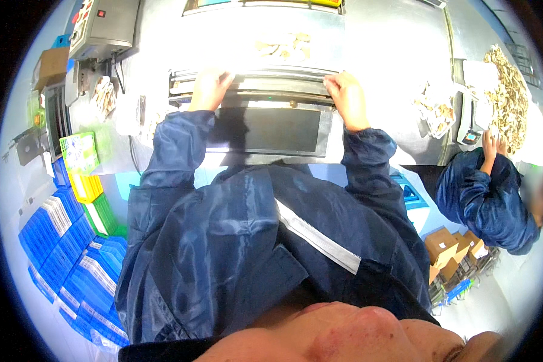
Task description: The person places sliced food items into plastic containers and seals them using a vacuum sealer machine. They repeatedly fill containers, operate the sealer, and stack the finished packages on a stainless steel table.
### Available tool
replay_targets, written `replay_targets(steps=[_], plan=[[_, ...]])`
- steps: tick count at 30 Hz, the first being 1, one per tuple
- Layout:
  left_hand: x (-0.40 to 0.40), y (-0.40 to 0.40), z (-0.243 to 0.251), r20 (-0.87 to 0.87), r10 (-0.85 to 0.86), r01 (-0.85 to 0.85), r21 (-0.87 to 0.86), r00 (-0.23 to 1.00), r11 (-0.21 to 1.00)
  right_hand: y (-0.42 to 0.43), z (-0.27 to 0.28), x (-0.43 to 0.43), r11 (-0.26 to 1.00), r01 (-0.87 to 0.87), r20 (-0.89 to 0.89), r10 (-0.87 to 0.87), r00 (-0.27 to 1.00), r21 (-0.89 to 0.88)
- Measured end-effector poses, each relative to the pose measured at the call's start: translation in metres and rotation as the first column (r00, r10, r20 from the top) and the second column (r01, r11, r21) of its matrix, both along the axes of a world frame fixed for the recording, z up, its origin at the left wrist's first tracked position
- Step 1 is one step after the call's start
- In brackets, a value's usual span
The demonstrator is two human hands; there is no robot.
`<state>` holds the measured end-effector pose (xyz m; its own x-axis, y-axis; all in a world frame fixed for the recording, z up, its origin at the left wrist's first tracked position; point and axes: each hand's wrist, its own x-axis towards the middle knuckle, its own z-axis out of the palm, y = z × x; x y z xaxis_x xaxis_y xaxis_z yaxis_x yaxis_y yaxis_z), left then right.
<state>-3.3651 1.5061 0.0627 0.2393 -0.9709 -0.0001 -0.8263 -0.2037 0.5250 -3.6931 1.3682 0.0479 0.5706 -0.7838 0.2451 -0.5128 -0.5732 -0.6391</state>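
Observation:
A metal film-wrapping machine (253, 86) with long rollers lies across the worktable before me. My left hand (210, 89) is over the left part of the rollers, thumb and forefinger close together. At the right end of the rollers is my right hand (347, 97), its fingertips bent together in a pinch. Glare hides whether clear film runs between the fingers. On the near side of the rollers is a dark flat plate (276, 129), partly in shadow. Beyond them, pale sliced food (284, 47), perhaps dried mushroom, lies in bright glare.
A steel control box (111, 27) stands at the upper left, a bag (104, 97) below it. To the right are a filled tray (438, 115), a scale (469, 129) and a heap of slices (507, 99), with a co-worker (484, 194) beside them. Blue crates (72, 253) are stacked lower left.

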Motion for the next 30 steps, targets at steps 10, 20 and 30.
replay_targets(steps=[10, 20, 30], plan=[[0.024, -0.006, 0.141, -0.104, 0.07, -0.084, -0.142, 0.992, 0.986, -0.015, 0.143, -0.022, 0.72, 0.216, 0.035, -0.317, 0.948, 0.66], [0.026, -0.166, -0.063, -0.026, 0.168, -0.167, -0.347, 0.985, 0.923, -0.125, -0.064, 0.084, 0.964, 0.193, 0.263, -0.238, 0.935, 0.183], [0.015, -0.103, -0.042, -0.053, 0.029, -0.037, -0.145, 0.998, 0.989, -0.072, -0.049, 0.099, 0.961, 0.273, 0.055, -0.275, 0.96, 0.039]])
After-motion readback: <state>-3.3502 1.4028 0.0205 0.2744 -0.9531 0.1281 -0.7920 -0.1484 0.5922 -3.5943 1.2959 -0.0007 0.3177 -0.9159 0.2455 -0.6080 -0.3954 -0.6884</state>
